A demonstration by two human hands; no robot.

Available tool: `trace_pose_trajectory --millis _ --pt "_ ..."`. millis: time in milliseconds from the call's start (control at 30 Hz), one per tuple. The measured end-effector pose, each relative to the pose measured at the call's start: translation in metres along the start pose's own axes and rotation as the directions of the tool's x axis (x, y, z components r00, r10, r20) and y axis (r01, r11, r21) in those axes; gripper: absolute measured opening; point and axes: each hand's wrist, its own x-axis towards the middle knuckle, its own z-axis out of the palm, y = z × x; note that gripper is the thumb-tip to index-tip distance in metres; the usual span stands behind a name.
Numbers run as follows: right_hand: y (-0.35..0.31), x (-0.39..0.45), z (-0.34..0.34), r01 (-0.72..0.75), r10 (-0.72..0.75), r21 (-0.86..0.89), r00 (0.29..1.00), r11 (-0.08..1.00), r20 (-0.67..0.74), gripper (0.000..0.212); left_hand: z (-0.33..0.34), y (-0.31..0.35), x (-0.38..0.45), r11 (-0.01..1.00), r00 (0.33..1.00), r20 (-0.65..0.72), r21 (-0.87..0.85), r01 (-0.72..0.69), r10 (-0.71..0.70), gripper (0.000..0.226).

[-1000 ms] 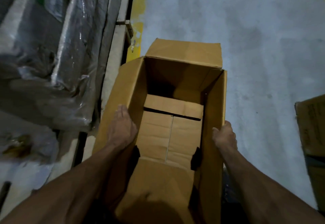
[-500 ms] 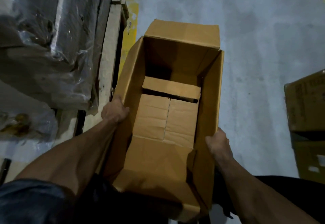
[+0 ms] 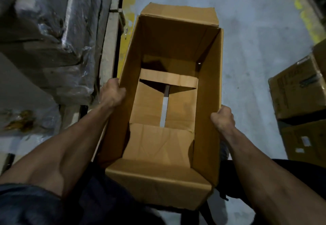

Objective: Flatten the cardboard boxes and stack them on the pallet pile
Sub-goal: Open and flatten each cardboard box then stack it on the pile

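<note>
Open box (image 3: 169, 87) held upright between both arms, over the grey floor (image 3: 247, 30), mouth toward the camera. Left hand (image 3: 112, 94) grips the left wall's top edge, thumb curled inside. Right hand (image 3: 224, 118) clasps the right wall's edge. Bottom flaps part-open; a strip of floor shows through the gap. Wrapped pallet load (image 3: 53, 30) left. Two stacked cartons (image 3: 299, 92) right.

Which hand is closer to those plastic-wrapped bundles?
Left. The left hand grips the open cardboard box's wall beside the plastic-wrapped bundles; the right hand grips the opposite wall.
</note>
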Motion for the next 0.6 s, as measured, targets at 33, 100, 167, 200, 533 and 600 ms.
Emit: trace_pose_trajectory --millis 33,100,167,200,533,600 --pt "-0.003 -0.005 -0.008 0.022 -0.022 0.012 1.0 1.0 -0.008 0.018 -0.009 0.006 -0.003 0.999 1.0 -0.007 -0.026 -0.018 0.017 0.024" --pt "-0.009 -0.015 -0.025 0.066 -0.065 0.044 0.997 0.997 -0.035 0.018 -0.025 0.016 -0.008 0.997 0.999 -0.008 -0.058 -0.049 0.049 0.022" --pt "-0.016 -0.025 -0.043 0.101 -0.096 0.065 0.993 0.993 -0.073 0.015 -0.04 0.027 -0.014 0.995 0.997 -0.018 -0.07 -0.076 0.075 0.021" --pt "-0.019 -0.03 -0.053 0.117 -0.111 0.068 0.989 0.991 -0.096 0.011 -0.046 0.033 -0.017 0.993 0.995 -0.029 -0.078 -0.093 0.091 0.022" --pt "-0.019 -0.059 -0.12 0.16 -0.097 0.21 0.955 0.965 -0.282 0.005 -0.08 0.105 -0.052 0.962 0.943 -0.196 0.01 -0.272 0.269 0.028" --pt "-0.015 -0.063 -0.124 0.154 -0.079 0.231 0.95 0.961 -0.302 0.005 -0.075 0.118 -0.063 0.937 0.915 -0.212 0.017 -0.348 0.344 0.033"
